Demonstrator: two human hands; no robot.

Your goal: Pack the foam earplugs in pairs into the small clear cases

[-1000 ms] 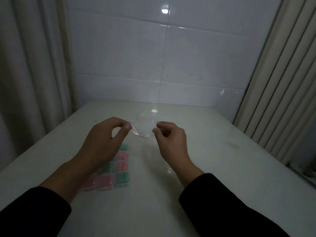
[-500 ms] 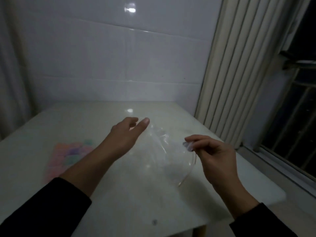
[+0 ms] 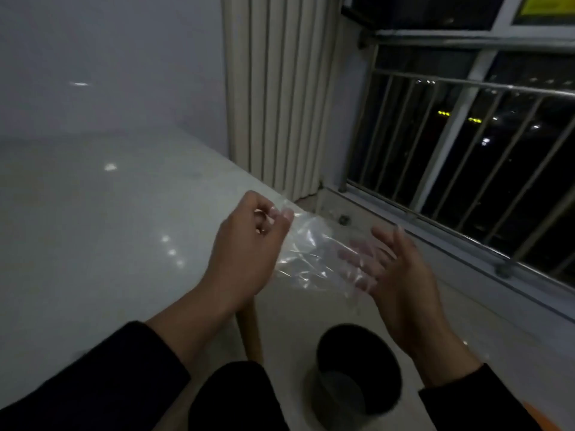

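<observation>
We have swung right, off the worktop (image 3: 93,228): our left hand (image 3: 249,244) now pinches the clear plastic bag (image 3: 314,259) above a dark bin (image 3: 357,371), right hand (image 3: 398,275) open behind it.

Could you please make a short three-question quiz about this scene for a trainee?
1. True or false: the left hand pinches the clear plastic bag.
2. Which object stands on the floor below the hands? A) black bin B) red chair C) cardboard box
3. Fill in: the right hand has its fingers ____.

Key: 1 true; 2 A; 3 spread open, beside the bag.
</observation>
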